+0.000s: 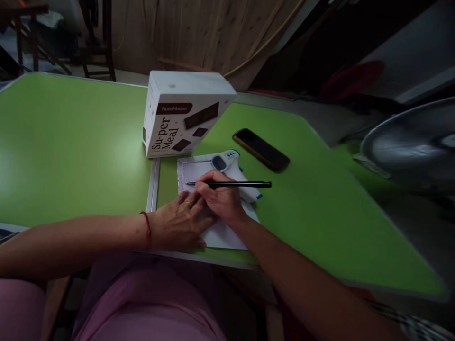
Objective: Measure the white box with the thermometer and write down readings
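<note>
Gripped in my right hand [223,199] is a black pen [245,184], its tip at the upper left part of a white sheet of paper [227,237]. Faint marks show near the paper's left edge, too small to read. My left hand [183,220] lies flat over the paper's lower left side, fingers stretched and touching the sheet. A white and blue infrared thermometer [232,163] rests on the paper's upper right, partly behind my right hand. A white "Su-per Meal" box [185,113] stands just beyond the paper.
A dark smartphone [262,149] lies right of the thermometer on the green table [71,156]. A metal strip [153,184] crosses the tabletop left of the paper. At the right edge stands a round fan [412,142]. A wooden chair [97,47] is behind the table.
</note>
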Tool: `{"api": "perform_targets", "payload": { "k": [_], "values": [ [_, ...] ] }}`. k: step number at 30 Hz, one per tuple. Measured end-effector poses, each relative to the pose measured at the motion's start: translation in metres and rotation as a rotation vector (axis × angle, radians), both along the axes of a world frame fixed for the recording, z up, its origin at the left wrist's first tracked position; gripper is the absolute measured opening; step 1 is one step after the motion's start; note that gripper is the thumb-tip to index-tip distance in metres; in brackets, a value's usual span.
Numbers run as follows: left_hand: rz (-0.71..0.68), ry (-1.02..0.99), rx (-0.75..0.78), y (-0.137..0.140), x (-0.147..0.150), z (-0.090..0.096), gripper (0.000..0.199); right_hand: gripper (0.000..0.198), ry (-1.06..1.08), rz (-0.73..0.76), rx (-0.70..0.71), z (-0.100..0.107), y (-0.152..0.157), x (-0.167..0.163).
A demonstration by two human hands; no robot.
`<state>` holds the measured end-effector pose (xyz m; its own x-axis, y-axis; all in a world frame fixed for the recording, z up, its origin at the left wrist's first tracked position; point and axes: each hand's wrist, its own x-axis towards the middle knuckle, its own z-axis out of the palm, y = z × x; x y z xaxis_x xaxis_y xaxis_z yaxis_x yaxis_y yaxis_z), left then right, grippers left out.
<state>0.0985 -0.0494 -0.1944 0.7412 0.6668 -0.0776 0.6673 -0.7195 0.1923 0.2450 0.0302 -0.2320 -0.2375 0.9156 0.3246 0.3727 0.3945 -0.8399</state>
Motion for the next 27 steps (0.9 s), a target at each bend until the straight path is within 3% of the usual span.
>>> {"api": "perform_targets", "payload": {
  "k": [7, 27],
  "values": [
    [-0.001, -0.059, 0.011, 0.0005, -0.0015, -0.0042, 0.058, 0.01, 0.011, -0.046, -0.014, -0.0008, -0.0004, 0.0007],
    [-0.009, 0.023, -0.011, 0.0025, -0.0013, 0.0003, 0.06, 0.011, 0.007, -0.054, -0.004, 0.0021, -0.001, -0.0012]
  ]
}}
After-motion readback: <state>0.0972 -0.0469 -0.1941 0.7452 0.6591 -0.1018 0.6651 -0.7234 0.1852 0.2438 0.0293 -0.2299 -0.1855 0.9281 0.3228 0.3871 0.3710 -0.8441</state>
